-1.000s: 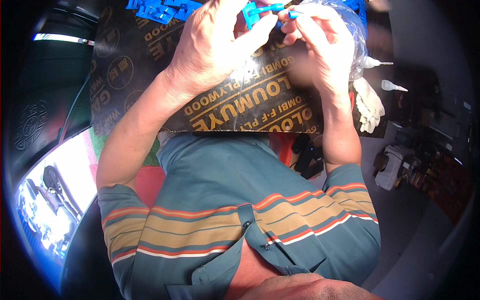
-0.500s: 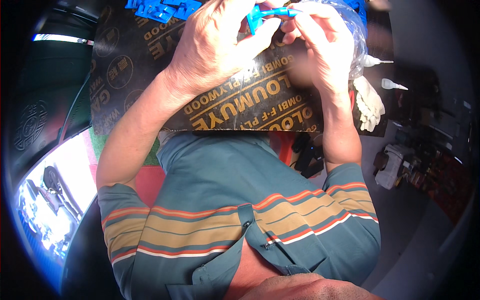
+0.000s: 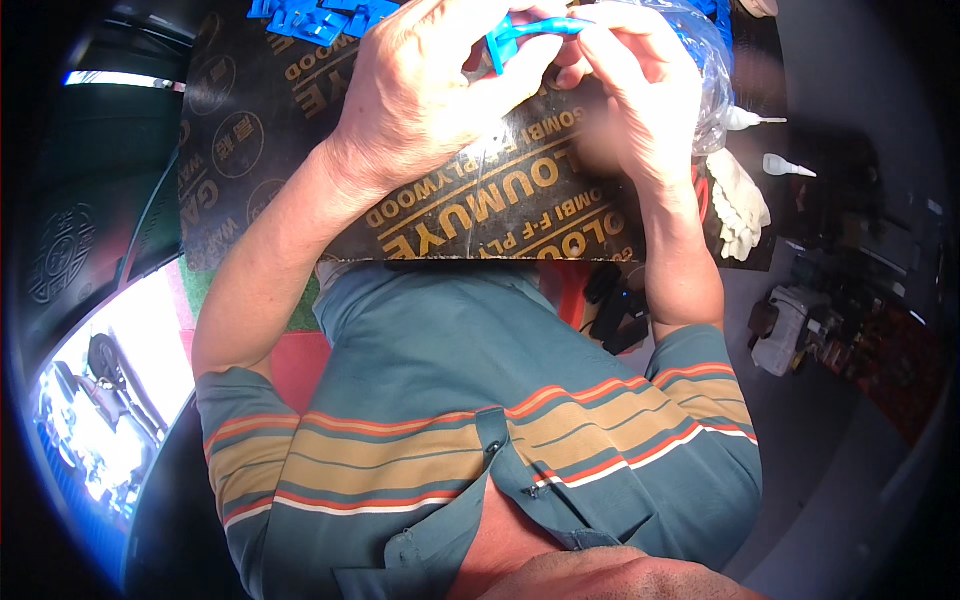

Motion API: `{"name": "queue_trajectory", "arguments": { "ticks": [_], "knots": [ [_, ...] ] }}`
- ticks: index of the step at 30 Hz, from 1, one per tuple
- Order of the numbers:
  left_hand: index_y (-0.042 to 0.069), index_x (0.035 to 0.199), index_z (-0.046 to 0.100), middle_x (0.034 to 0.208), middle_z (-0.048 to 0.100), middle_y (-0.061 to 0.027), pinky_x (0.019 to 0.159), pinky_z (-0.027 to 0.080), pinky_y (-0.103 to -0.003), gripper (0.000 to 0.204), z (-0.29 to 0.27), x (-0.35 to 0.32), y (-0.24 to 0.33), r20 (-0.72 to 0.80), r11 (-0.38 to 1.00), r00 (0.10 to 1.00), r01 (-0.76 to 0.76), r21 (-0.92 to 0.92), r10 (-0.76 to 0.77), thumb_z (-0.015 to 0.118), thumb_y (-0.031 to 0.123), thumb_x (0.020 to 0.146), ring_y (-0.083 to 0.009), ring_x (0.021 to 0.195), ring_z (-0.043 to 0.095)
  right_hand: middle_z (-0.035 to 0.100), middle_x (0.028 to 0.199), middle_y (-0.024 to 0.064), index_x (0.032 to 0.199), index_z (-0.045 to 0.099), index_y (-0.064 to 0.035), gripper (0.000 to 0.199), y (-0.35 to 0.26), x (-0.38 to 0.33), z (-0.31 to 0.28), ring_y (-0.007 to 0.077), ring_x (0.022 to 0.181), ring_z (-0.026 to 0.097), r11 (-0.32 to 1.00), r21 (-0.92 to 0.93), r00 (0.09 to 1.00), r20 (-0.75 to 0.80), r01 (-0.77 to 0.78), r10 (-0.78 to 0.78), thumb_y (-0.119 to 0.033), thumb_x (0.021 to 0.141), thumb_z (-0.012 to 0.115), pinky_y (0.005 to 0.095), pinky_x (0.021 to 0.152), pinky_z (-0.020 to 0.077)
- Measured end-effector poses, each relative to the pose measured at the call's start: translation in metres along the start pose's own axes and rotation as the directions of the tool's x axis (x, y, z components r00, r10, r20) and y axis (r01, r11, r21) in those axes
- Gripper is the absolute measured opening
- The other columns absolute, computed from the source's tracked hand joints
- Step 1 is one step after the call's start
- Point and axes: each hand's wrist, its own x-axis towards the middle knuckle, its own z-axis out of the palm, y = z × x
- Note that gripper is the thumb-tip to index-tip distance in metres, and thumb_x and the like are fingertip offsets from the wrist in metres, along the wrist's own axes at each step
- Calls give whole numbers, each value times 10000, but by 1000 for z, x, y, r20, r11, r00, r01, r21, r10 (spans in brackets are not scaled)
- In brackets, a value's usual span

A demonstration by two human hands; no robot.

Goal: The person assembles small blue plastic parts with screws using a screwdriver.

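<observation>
My left hand point(image 3: 430, 85) and my right hand point(image 3: 635, 85) meet near the top of the head view, over a dark plywood board point(image 3: 270, 130) with yellow print. Between their fingertips sits a small blue plastic part point(image 3: 525, 30); both hands pinch it, the left at its left end, the right at its right end. A clear plastic bag point(image 3: 705, 60) lies behind my right hand. More blue plastic parts point(image 3: 315, 15) lie on the board at the top left.
Two small white squeeze bottles point(image 3: 785, 165) and a white glove point(image 3: 740, 205) lie to the right of the board. Dark tools sit on the floor point(image 3: 620, 310) under the board's edge. A grey device point(image 3: 785, 330) stands lower right. My striped teal shirt fills the foreground.
The blue part has shifted slightly up and to the left between my fingers; both hands kept their grip and stayed over the board.
</observation>
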Motion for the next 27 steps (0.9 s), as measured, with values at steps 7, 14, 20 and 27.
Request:
{"name": "queue_trajectory", "arguments": {
  "ticks": [7,14,20,27],
  "knots": [
    [-3,1087,707,948,724,-133,703,566,-327,261,0,1,1,-21,1000,1000,-11,11,11,770,21,835,-228,815,720,726,921,65,1139,708,0,203,1,-1,2,121,778,678,1000,-11,1000,2,12,-12,-74,953,739,260,703,555],
    [-4,1066,713,941,731,-131,699,565,-322,244,-2,3,7,-9,1000,1000,12,26,-12,790,19,835,-216,811,719,725,932,67,1142,704,3,203,0,-2,2,121,791,678,999,-37,1000,12,1,0,-71,956,737,263,706,562],
    [-9,1058,712,937,733,-126,697,564,-316,223,-2,4,11,4,1000,1000,21,23,-21,786,13,849,-202,812,719,720,950,64,1149,700,-2,212,-2,-2,3,114,815,675,1000,17,1000,22,-20,20,-86,959,741,257,715,566],
    [-13,1047,713,939,737,-124,702,566,-310,202,1,3,5,-22,999,1000,-19,34,20,783,11,858,-197,813,721,715,950,53,1147,700,-9,209,-4,-2,4,108,824,670,1000,27,999,38,-16,15,-93,960,742,252,724,565]
  ]
}}
